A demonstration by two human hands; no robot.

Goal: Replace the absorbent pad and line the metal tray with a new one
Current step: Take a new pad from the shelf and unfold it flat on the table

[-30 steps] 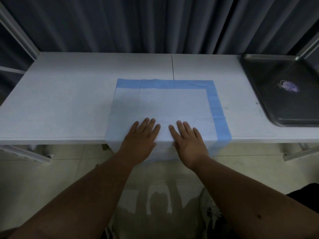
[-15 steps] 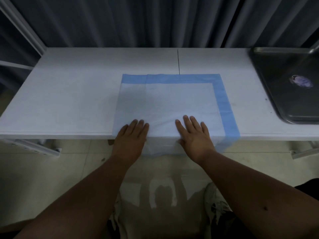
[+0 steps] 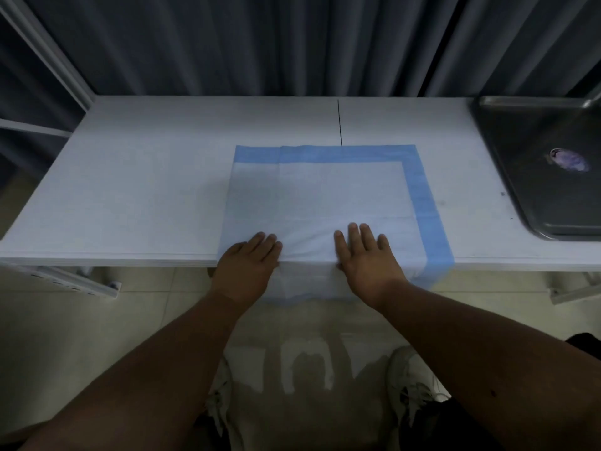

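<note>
Pad (image 3: pixel 325 193) overhangs counter (image 3: pixel 130 177) edge, lower centre. Left hand (image 3: pixel 248 260) and right hand (image 3: pixel 366 258) press flat, fingers straight, slightly spread. We'd smooth outward, then carry to metal tray (image 3: pixel 533 151), right edge.

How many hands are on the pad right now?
2. The left hand lies flat on the absorbent pad near its left side at the table's front edge; the right hand lies flat beside it, nearer the blue border.

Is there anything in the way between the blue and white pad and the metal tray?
Nothing visible is. The pad lies on the white table under the left hand and right hand. Only bare tabletop shows between it and the metal tray at the right.
</note>
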